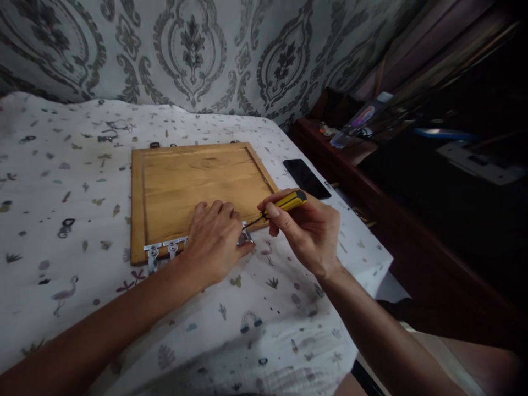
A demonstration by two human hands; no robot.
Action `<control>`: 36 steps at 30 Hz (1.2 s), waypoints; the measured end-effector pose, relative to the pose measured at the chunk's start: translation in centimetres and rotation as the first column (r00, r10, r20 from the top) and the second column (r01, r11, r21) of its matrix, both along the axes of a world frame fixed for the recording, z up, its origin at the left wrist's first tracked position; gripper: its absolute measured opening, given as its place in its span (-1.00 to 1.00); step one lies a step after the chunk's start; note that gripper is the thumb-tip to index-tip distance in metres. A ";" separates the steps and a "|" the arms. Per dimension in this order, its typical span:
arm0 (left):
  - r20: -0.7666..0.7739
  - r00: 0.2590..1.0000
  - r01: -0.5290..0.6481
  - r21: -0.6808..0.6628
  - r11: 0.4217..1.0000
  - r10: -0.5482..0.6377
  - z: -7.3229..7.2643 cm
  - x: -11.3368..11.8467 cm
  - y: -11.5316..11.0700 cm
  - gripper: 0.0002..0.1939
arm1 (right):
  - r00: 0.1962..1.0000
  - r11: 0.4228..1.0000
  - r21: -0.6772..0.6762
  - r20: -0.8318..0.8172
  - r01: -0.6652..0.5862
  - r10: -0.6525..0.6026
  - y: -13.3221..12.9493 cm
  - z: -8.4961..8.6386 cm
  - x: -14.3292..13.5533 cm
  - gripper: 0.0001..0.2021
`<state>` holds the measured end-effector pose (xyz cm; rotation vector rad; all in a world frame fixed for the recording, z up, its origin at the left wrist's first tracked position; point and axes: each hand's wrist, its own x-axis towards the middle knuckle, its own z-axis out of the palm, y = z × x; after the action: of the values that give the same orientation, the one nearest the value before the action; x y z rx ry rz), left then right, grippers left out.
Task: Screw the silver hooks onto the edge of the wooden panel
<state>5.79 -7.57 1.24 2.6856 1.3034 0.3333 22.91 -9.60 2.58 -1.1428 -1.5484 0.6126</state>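
metal hinges (172, 248) line the near edge of a wooden panel (202, 179) on patterned cloth (94, 264); the left hand (216, 236) rests over that edge, its grip impossible to tell. rightward, the right hand (311, 231) grips a yellow-black screwdriver (291, 201), tip at a hinge, near a phone (307, 178).

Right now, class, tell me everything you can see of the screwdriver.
The screwdriver has a yellow and black handle, seemingly plastic, and a thin shaft. The right hand holds its handle between thumb and fingers. It slants down leftward, its tip close to a metal hinge at the near edge of the wooden panel; whether tip and hinge touch is unclear.
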 end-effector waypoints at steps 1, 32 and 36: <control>-0.002 1.000 -0.002 0.001 1.000 0.002 0.0 0.0 0.0 -0.62 | 1.000 0.999 0.026 -0.024 0.021 -0.020 -0.1 -0.3 0.1 -0.81; -0.076 0.996 -0.042 -0.037 0.998 0.039 0.9 0.4 0.3 -0.65 | 0.696 0.986 -0.148 -0.700 0.077 -0.159 5.0 -2.2 2.6 -0.65; -0.114 0.992 -0.058 -0.060 0.997 0.051 1.2 0.4 0.3 -0.65 | 0.678 0.982 -0.179 -0.714 0.065 -0.175 5.0 -2.1 2.8 -0.62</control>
<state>6.20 -7.26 2.46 2.6548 1.3952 0.1462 25.72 -4.65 0.48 -0.9160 -0.7341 0.9580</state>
